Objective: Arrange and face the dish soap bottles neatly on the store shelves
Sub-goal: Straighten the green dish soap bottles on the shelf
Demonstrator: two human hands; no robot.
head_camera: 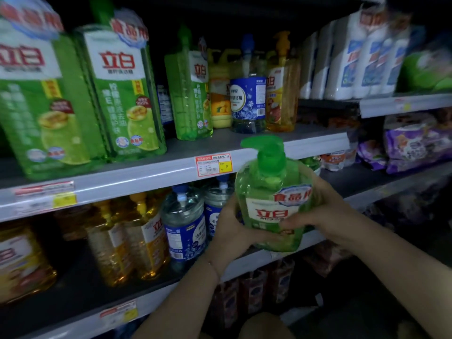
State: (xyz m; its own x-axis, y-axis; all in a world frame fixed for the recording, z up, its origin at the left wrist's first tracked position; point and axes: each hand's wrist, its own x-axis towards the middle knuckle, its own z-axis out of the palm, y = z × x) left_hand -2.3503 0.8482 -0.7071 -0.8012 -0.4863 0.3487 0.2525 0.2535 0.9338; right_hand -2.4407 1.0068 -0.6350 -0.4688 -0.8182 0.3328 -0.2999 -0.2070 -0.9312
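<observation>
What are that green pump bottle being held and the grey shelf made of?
Green pump bottle: seemingly clear glossy plastic; the liquid shows through and it glints. Grey shelf: probably matte painted metal, judging by its flat thin edge; plastic is possible.

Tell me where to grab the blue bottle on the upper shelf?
Take the blue bottle by its narrow neck, just under the pump, coming from the front. It stands upright with a yellow bottle and an orange bottle close on either side, so its wide body probably leaves little room for fingers.
</observation>
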